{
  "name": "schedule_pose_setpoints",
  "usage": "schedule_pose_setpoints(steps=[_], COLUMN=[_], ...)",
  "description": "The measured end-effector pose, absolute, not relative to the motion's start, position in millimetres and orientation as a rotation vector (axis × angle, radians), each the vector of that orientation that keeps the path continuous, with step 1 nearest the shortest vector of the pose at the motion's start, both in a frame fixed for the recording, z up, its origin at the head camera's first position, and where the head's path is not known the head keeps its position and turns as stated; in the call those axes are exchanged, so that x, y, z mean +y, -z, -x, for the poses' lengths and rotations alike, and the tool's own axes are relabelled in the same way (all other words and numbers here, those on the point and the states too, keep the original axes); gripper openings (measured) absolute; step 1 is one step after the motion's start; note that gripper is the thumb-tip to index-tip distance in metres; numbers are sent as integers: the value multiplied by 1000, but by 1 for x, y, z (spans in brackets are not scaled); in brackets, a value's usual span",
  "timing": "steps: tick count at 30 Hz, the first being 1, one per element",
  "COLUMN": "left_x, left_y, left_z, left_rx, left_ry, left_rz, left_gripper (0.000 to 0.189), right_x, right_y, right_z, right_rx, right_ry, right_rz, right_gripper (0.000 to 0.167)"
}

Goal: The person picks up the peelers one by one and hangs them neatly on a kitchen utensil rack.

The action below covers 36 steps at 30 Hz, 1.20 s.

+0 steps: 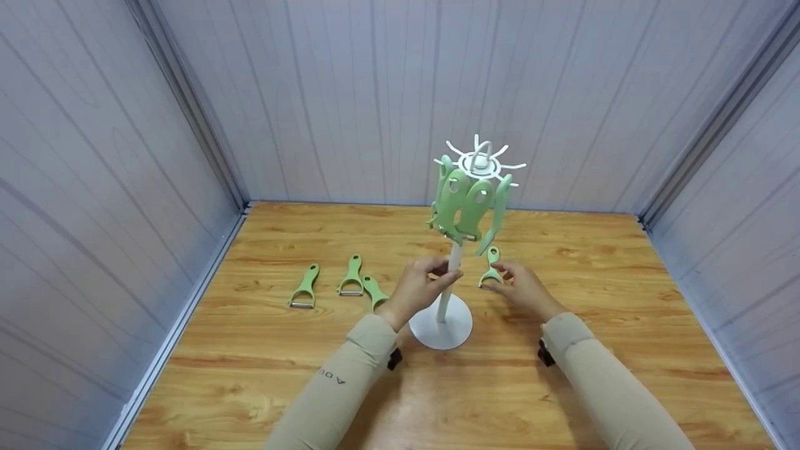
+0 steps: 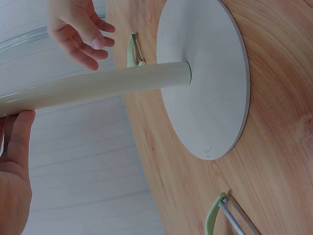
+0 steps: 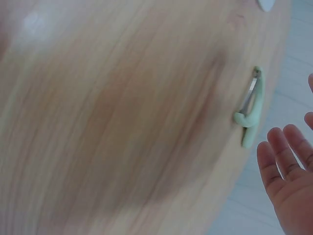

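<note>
My left hand (image 1: 425, 289) grips the pole (image 1: 445, 300) of a white rack standing on a round base (image 1: 459, 331). Several green peelers (image 1: 472, 209) hang from the hooks at the rack's top. To the right of the pole, a green peeler (image 1: 493, 259) lies on the table. My right hand (image 1: 522, 289) is beside and above that peeler, its fingers relaxed. In the right wrist view, a gap shows between the right hand (image 3: 293, 181) and the peeler (image 3: 254, 112).
Left of the base lie three more green peelers: one far left (image 1: 306, 287), a middle one (image 1: 352, 275) and one (image 1: 374, 290) partly behind my left hand. Bare hooks (image 1: 514, 166) stick out at the rack's top. Panelled walls (image 1: 375, 94) border the wooden table (image 1: 475, 400).
</note>
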State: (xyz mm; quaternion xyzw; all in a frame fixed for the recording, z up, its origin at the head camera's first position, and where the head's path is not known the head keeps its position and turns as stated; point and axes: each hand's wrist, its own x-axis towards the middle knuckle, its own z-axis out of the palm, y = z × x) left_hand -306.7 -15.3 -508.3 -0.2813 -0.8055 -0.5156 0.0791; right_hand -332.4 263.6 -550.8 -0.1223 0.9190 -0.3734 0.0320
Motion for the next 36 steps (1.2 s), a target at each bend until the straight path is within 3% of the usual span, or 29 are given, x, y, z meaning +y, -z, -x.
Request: schedule_pose_setpoints(steps=[19, 28, 36], left_x=[-15, -14, -15], left_y=[507, 507, 506], left_z=[306, 306, 305], left_rx=[-2402, -2396, -2425], left_ry=[1569, 1569, 1561], left_rz=[863, 868, 843], left_gripper=[25, 25, 26], right_x=[253, 254, 259], right_y=[566, 572, 574], right_z=[353, 352, 349], right_rx=[2846, 2898, 2890], right_ry=[886, 846, 867], right_rz=[250, 264, 286], right_gripper=[66, 55, 32])
